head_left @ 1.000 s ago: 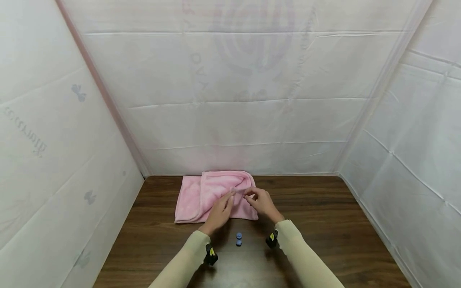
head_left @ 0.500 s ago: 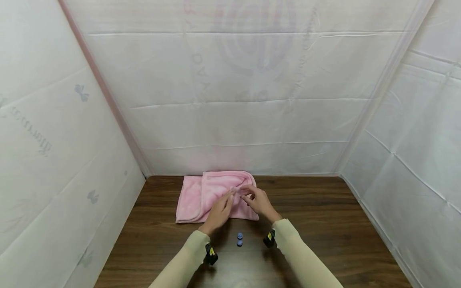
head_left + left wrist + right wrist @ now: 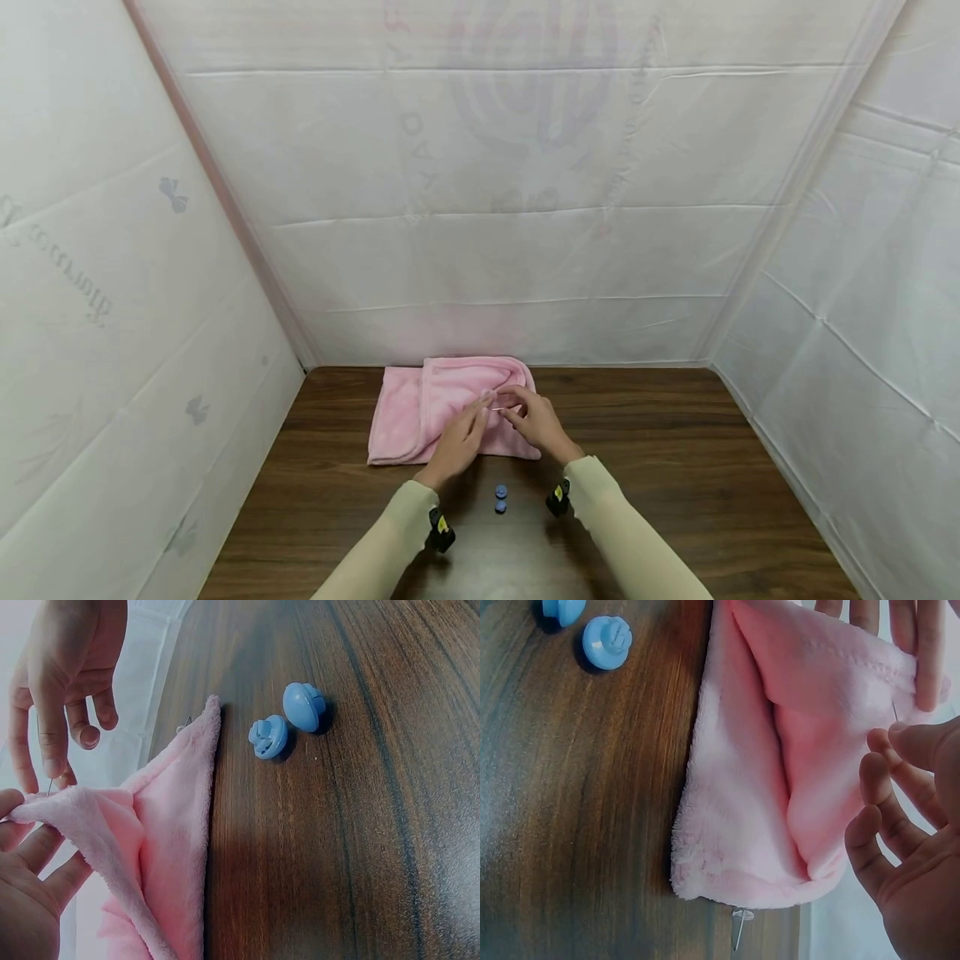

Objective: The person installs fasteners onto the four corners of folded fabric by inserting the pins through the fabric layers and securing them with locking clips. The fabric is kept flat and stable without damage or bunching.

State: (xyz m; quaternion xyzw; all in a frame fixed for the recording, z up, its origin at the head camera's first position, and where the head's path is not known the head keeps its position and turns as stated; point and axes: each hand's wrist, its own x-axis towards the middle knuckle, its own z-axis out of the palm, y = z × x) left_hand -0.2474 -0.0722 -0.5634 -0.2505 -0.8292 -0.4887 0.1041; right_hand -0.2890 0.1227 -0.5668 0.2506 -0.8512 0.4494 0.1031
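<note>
A folded pink fleece blanket [image 3: 450, 400] lies at the back of the table. My left hand [image 3: 456, 442] pinches its raised edge, with fingers on both sides of the cloth in the left wrist view. Close beside it, my right hand [image 3: 540, 425] pinches a thin metal pin [image 3: 895, 711] between thumb and forefinger. The pin meets the blanket's edge near the left fingertips; whether it goes through is unclear. Another pin [image 3: 742, 919], clear-headed, lies by the blanket's far corner. Two small blue domed clips [image 3: 303, 706] sit on the table between my forearms.
The dark wood-grain table [image 3: 660, 500] extends to both sides and towards me. White sheet walls [image 3: 480, 267] close it in at the back, left and right. Each wrist wears a small black camera [image 3: 441, 531].
My right hand has moved left, closer to the left fingertips and the blanket's edge. The pin now shows between the hands. The left hand and the blue clips stay put.
</note>
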